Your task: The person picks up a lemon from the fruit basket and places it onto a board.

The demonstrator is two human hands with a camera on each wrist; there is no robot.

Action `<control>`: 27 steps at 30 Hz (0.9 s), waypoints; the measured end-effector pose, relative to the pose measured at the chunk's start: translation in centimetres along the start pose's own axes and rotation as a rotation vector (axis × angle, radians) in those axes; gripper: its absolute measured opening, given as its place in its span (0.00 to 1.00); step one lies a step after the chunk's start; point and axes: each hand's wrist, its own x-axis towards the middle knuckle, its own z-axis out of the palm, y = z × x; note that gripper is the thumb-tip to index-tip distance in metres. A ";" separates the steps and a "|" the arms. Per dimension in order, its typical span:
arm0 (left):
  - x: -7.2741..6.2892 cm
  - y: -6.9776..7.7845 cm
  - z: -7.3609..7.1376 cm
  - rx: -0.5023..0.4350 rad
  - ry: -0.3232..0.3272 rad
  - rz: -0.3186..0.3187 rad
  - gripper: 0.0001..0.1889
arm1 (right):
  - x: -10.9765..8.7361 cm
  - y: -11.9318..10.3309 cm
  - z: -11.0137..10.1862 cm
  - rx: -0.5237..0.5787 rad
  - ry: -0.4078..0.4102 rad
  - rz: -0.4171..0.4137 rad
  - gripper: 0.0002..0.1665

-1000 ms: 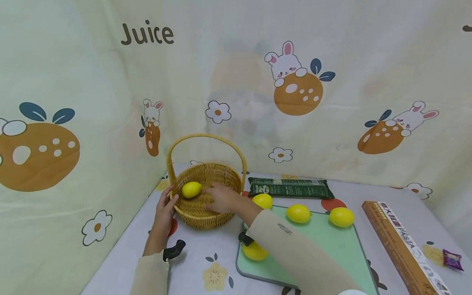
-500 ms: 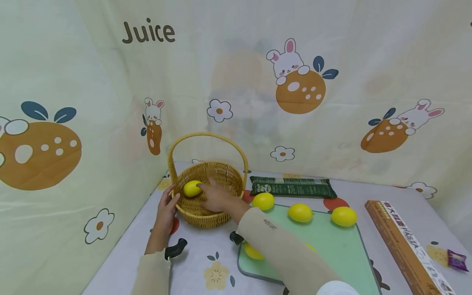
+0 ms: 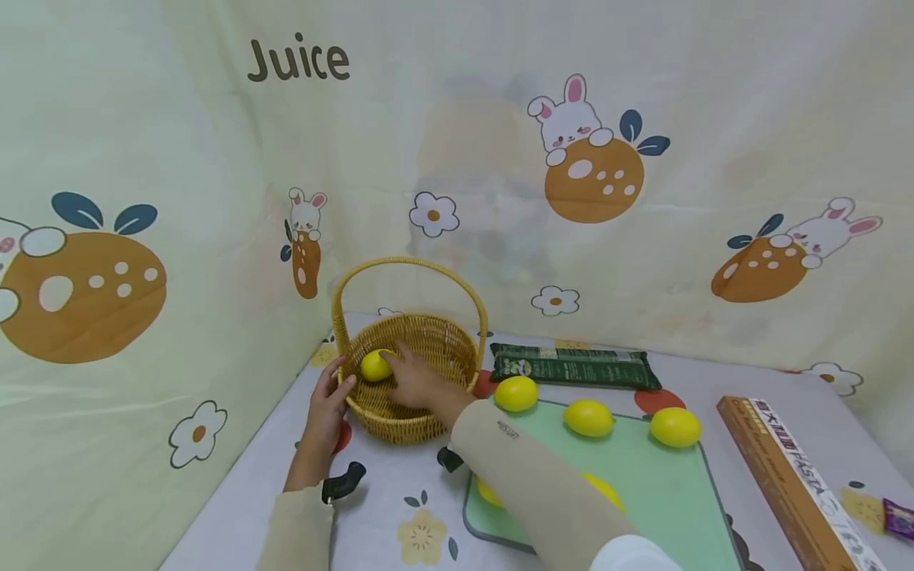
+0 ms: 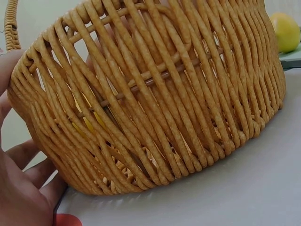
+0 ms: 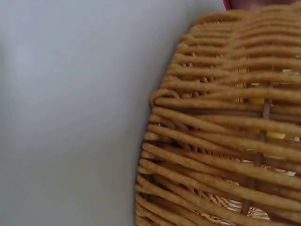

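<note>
A wicker basket (image 3: 397, 429) with a tall handle stands at the table's back left. My left hand (image 3: 326, 416) grips its left side, the thumb near the rim; in the left wrist view the fingers of that hand (image 4: 23, 188) lie along the outside of the basket wall (image 4: 164, 108). Inside the basket rests a yellow lemon (image 3: 374, 366). My right hand (image 3: 420, 382) reaches in over the front right rim, its extended fingertips touching or nearly touching the lemon's right side, the thumb apart from it. Only woven wall (image 5: 221, 127) shows in the right wrist view, yellow glimpsed through gaps.
Right of the basket, a green cutting board (image 3: 664, 484) bears several lemons (image 3: 589, 418), some partly behind my right sleeve. A dark green packet (image 3: 574, 365) lies behind it. Further right are a long pasta box (image 3: 793, 476) and a small purple packet (image 3: 900, 519).
My right hand has moved slightly left and deeper into the basket, its fingers now over the lemon's right edge. The left hand keeps its place at the basket. The head view has shifted slightly.
</note>
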 end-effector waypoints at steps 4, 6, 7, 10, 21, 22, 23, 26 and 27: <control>0.1 0.0 0.0 -0.017 -0.007 0.018 0.27 | 0.7 0.3 0.0 0.020 0.025 -0.013 0.43; 0.1 0.1 0.1 -0.016 -0.011 0.014 0.27 | 1.0 0.4 0.0 0.007 0.014 -0.014 0.44; 0.0 0.1 0.1 -0.013 -0.013 0.009 0.28 | 1.1 0.4 0.1 0.001 0.005 -0.014 0.44; 0.0 0.1 0.1 -0.007 -0.011 -0.002 0.28 | 1.4 0.5 0.2 0.020 -0.017 -0.016 0.45; 0.0 0.1 0.2 -0.019 0.007 -0.012 0.27 | 1.8 0.2 0.5 0.044 -0.046 -0.073 0.46; 0.0 0.1 0.1 -0.024 0.007 -0.015 0.27 | 1.8 0.2 0.5 0.054 -0.035 -0.076 0.45; 0.0 0.1 0.1 -0.028 0.004 -0.013 0.27 | 1.8 0.2 0.6 0.061 -0.023 -0.080 0.44; 0.0 0.0 0.0 -0.030 0.005 -0.011 0.27 | 1.9 0.0 0.6 0.074 0.007 -0.102 0.41; -0.1 0.0 0.0 -0.029 0.004 -0.010 0.27 | 1.9 0.0 0.7 0.075 0.011 -0.107 0.39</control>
